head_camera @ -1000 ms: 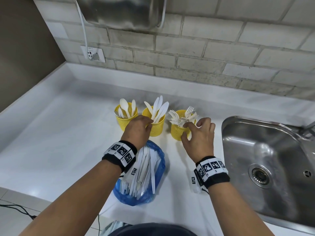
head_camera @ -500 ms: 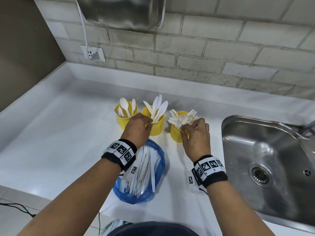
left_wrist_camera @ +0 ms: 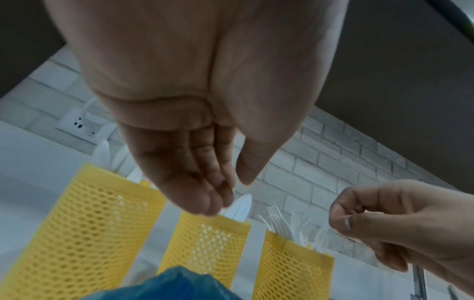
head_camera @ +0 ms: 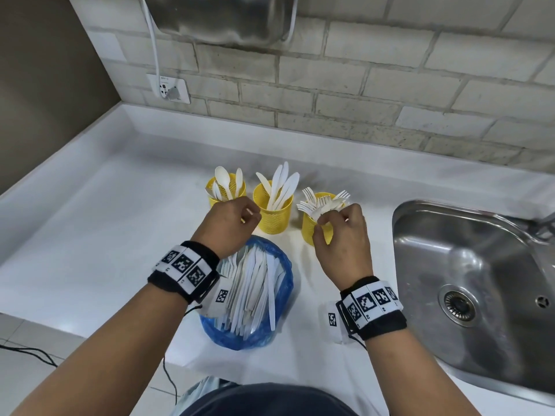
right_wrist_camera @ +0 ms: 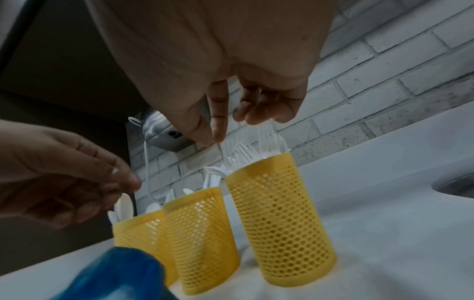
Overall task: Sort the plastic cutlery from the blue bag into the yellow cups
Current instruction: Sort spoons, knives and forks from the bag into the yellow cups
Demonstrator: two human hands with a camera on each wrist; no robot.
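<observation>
Three yellow mesh cups stand in a row on the white counter: the left cup (head_camera: 217,199) holds spoons, the middle cup (head_camera: 274,219) knives, the right cup (head_camera: 309,229) forks. In front of them lies the blue bag (head_camera: 282,283) with several white cutlery pieces in it. My left hand (head_camera: 250,216) hovers between the left and middle cups; in the left wrist view the left hand (left_wrist_camera: 231,194) is relaxed and holds nothing. My right hand (head_camera: 322,219) is at the right cup's top; thumb and forefinger of the right hand (right_wrist_camera: 212,140) pinch a thin white fork there.
A steel sink (head_camera: 450,207) is set into the counter at the right. A wall socket (head_camera: 168,88) with a cable and a metal appliance (head_camera: 225,19) hang on the brick wall behind. The counter's front edge runs just below the bag.
My right hand, with fingers spread beside the fork cup a second ago, has closed over the forks and pinches one. The left hand has drifted slightly left.
</observation>
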